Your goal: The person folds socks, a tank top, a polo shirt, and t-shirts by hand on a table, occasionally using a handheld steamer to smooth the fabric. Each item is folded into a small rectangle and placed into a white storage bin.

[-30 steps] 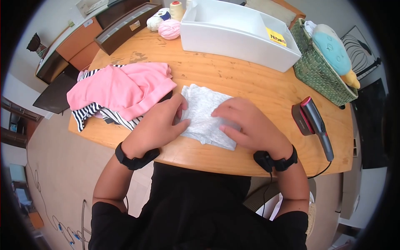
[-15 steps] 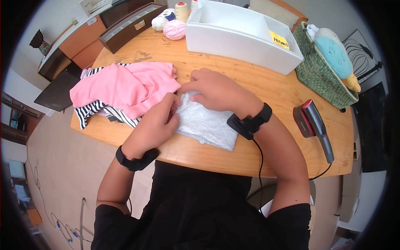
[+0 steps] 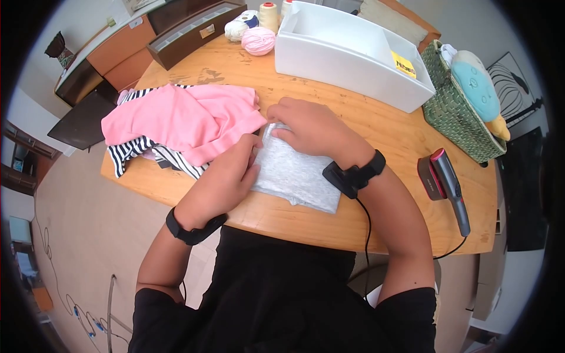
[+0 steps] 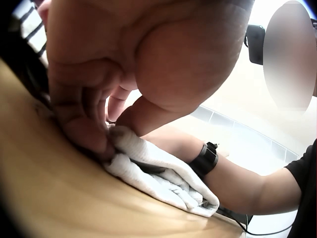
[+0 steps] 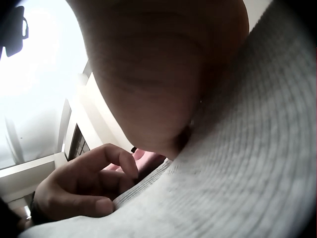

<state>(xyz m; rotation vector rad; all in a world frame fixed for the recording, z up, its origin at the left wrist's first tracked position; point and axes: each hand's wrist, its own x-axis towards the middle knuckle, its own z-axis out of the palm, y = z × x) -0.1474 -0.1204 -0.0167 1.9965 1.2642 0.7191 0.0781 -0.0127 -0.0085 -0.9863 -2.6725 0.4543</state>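
Note:
A folded light grey cloth (image 3: 297, 170) lies on the wooden table, just right of a pile topped by a pink garment (image 3: 182, 120). The left hand (image 3: 220, 182) pinches the cloth's left edge between thumb and curled fingers; in the left wrist view its fingertips meet the layered end of the cloth (image 4: 153, 173). Across the cloth's upper left corner reaches the right hand (image 3: 312, 129), fingers bent down and thumb on the fabric. Seen in the right wrist view, that hand (image 5: 148, 74) is dark, its fingertips mostly hidden against the ribbed cloth (image 5: 247, 144).
Striped clothes (image 3: 130, 154) stick out under the pink one. Behind stand a white bin (image 3: 347, 73), yarn balls (image 3: 258, 41) and a brown divided box (image 3: 197, 38). A green woven basket (image 3: 450, 117) with a plush toy and a corded handheld appliance (image 3: 450, 188) are at the right.
The right hand has moved from the cloth's right part to its upper left corner. The left hand has shifted slightly left along the edge. The cloth's surface looks smoother.

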